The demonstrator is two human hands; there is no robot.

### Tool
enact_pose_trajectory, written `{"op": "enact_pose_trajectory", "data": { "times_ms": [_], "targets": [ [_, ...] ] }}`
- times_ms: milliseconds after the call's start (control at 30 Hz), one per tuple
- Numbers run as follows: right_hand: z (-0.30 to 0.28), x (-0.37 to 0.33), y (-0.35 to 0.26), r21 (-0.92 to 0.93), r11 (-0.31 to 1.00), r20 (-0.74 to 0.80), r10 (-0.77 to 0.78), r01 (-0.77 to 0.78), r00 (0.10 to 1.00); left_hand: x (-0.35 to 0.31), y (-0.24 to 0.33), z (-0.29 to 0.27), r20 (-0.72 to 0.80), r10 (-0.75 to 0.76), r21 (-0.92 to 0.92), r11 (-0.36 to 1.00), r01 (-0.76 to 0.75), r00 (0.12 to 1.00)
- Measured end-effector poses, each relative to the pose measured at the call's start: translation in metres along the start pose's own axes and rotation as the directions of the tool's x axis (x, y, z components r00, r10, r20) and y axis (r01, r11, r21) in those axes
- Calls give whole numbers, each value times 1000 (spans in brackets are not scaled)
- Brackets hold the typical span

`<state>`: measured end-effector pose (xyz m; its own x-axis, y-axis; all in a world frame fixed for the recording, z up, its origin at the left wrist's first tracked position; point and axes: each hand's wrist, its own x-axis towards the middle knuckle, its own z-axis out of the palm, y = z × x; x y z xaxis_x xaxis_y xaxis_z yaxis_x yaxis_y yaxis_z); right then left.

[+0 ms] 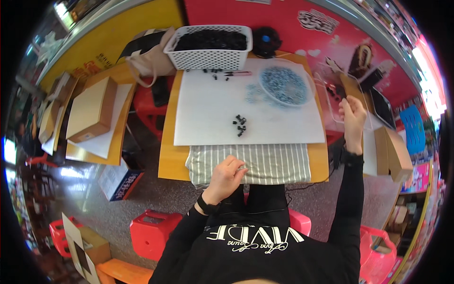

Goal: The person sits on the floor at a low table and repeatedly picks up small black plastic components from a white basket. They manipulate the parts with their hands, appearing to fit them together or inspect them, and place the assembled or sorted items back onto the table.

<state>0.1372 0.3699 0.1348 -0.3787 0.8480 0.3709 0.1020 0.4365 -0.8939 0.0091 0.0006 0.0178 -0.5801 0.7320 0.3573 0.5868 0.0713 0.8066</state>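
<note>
My left hand (226,176) is closed, fingertips pressed together, over the grey striped cloth (279,163) at the table's front edge. Whatever it may pinch is too small to make out. Out to the right, my right hand (353,116) pinches what looks like a small black part above a clear plastic tray (335,112). Several black pieces (334,90) lie in that tray. Between my hands, a little heap of small black parts (240,126) sits on the white foam sheet (205,111). A clear round bowl (309,87) of tiny blue-grey pieces stands farther back.
A white perforated basket (208,60) full of black parts is at the back. Beside it lie pink-handled pliers (238,73). Cardboard boxes (92,109) rest on a table at left, another box (392,154) at right. Red stools (153,234) stand around me.
</note>
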Motion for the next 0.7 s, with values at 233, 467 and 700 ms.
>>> {"op": "enact_pose_trajectory", "data": {
  "times_ms": [233, 467, 700],
  "targets": [
    [113, -112, -11, -47, 975, 741, -111, 216, 662, -4, -7, 0, -5, -21, -2, 1000, 21, 1000],
    [181, -132, -19, -95, 818, 850, -229, 567, 473, 0, -5, -1, -13, -25, -24, 999, 24, 1000],
    [172, -131, -18, -159, 776, 876, -173, 610, 450, -2, -9, -4, -2, -26, -49, 998, 26, 1000]
  ]
}}
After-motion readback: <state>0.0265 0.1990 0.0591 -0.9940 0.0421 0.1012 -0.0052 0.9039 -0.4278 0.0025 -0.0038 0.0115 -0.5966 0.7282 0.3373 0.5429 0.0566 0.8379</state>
